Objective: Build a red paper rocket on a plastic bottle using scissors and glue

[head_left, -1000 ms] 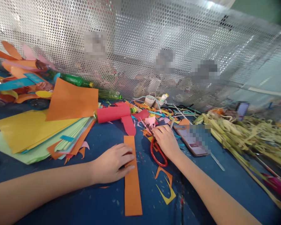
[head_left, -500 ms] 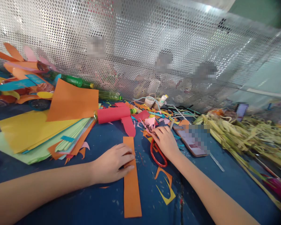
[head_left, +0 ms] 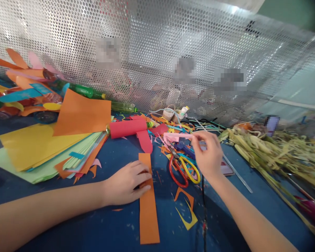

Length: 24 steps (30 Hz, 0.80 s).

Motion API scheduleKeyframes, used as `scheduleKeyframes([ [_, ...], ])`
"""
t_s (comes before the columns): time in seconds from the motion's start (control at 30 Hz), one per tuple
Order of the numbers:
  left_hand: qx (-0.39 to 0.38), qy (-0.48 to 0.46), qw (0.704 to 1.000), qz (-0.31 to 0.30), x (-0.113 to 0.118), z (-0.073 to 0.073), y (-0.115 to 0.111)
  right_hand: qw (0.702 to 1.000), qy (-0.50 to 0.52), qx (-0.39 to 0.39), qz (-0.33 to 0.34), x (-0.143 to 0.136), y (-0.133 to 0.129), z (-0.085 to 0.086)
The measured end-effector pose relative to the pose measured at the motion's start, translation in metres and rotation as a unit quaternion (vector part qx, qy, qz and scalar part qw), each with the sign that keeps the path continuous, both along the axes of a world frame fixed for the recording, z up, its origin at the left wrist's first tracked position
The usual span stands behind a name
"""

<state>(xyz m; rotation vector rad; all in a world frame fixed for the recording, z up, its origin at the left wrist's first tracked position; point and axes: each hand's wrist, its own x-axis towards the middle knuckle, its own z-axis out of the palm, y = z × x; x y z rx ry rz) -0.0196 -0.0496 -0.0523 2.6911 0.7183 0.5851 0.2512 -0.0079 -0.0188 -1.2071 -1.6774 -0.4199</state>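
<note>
My left hand (head_left: 130,183) lies with fingers spread on an orange paper strip (head_left: 149,217) on the blue table. My right hand (head_left: 208,154) pinches the right end of a pink paper piece (head_left: 177,135), raised a little over the scraps. Below it lie scissors (head_left: 180,166) with one red and one yellow handle, and a dark blue tool (head_left: 185,149) beside them. A bottle wrapped in red paper (head_left: 127,128) rests beyond the strip. The phone (head_left: 226,168) is partly hidden behind my right hand.
Stacked coloured paper (head_left: 42,150) and paper-decorated bottles (head_left: 28,92) are at the left. Dry husks (head_left: 275,150) spread over the right. Yellow and orange cut-outs (head_left: 187,213) lie near the front. A perforated sheet (head_left: 147,52) stands behind, with blurred people beyond.
My right hand has moved right and lifted the pink paper off the scraps, uncovering the scissors' yellow handle and the blue tool. My left hand has stayed on the strip.
</note>
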Motion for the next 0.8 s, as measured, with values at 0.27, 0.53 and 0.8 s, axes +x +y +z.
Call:
scheduleKeyframes([
  [0.27, -0.15, -0.172, 0.966, 0.124, -0.007, 0.008, 0.005, 0.793, 0.492, -0.276, 0.229, -0.037, -0.006, -0.021],
  [0.53, -0.171, -0.155, 0.96, 0.16, -0.002, 0.002, 0.015, 0.745, 0.485, -0.377, 0.261, -0.062, -0.022, -0.028],
  [0.8, -0.03, -0.052, 0.997, 0.05, -0.002, -0.001, 0.011, 0.743, 0.294, -0.494, 0.342, -0.076, -0.047, -0.023],
])
